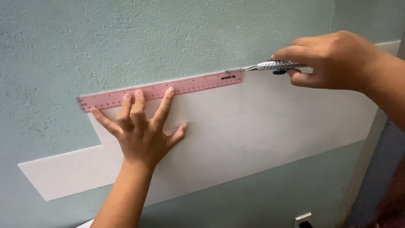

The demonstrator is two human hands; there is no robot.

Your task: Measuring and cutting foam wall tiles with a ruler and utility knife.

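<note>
A pink see-through ruler [190, 85] lies slanted along the top edge of a white sheet [261, 126] stuck on a pale green textured wall [147, 38]. My left hand [141, 126] is spread flat, fingertips pressing the ruler's left half against the wall, palm on the sheet. My right hand [333, 61] grips a silver utility knife [274, 66]; its blade tip meets the ruler's right end at the sheet's top edge.
The white sheet steps down at the left into a lower strip [67, 171]. A white door frame or trim [365, 164] runs down the right side. A small white wall socket [303, 220] shows at the bottom edge.
</note>
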